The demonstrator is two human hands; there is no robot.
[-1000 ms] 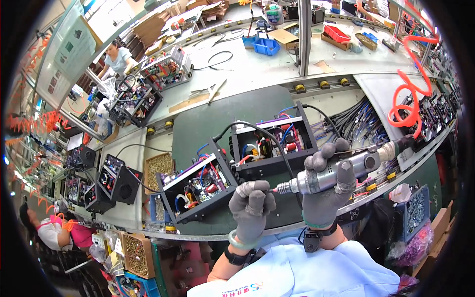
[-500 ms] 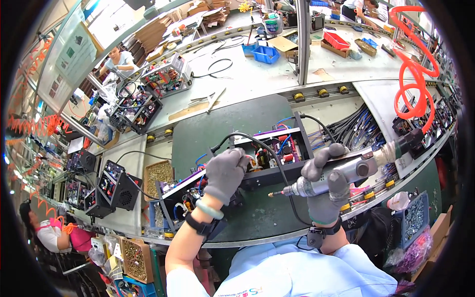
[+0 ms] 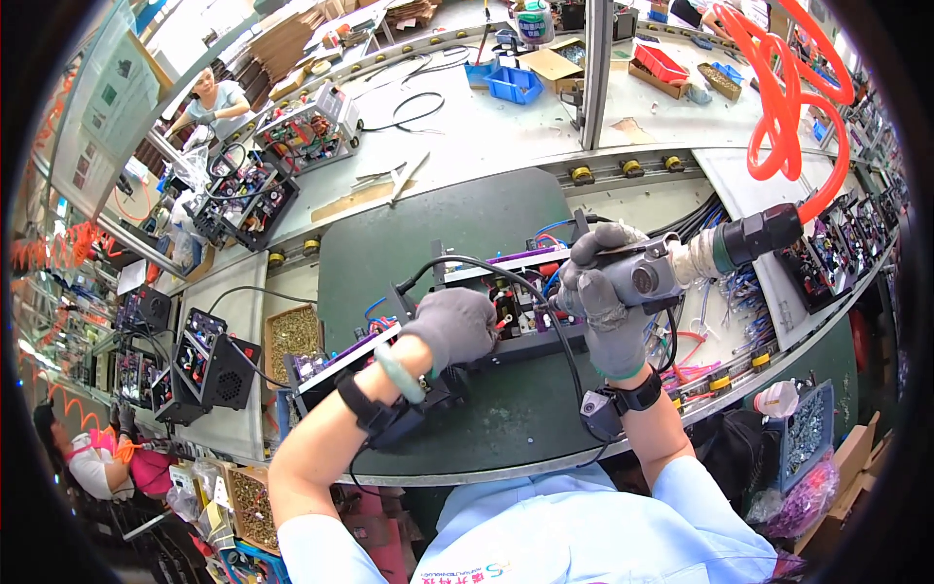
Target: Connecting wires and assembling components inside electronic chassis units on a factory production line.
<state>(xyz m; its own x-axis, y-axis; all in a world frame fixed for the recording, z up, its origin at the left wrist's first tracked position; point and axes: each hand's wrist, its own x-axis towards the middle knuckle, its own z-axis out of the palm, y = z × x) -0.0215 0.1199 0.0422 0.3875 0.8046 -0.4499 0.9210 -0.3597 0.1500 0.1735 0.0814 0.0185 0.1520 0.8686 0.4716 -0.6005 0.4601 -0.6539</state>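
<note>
My right hand (image 3: 608,307), in a grey glove, is wrapped around a silver air screwdriver (image 3: 654,274) with an orange coiled hose. The tool's front end points left, over the right part of an open black metal chassis (image 3: 533,347) full of circuit boards. My left hand (image 3: 451,327), also gloved, is closed at the chassis' inner parts, beside a small red terminal (image 3: 503,321). What its fingertips hold is hidden. A black cable (image 3: 484,261) arches over the chassis between my hands. Another opened unit (image 3: 326,382) lies partly behind my left forearm.
The chassis rests on a green mat (image 3: 389,234). Cable bundles (image 3: 725,321) lie to the right. Finished-looking black units (image 3: 219,365) and a box of small screws (image 3: 294,341) stand left. The orange hose (image 3: 778,107) hangs at upper right. A co-worker (image 3: 216,102) sits across the line.
The screwdriver has moved up and left with my right hand, its front end from before the chassis to over it. My left hand has turned, its fingers now curled downward.
</note>
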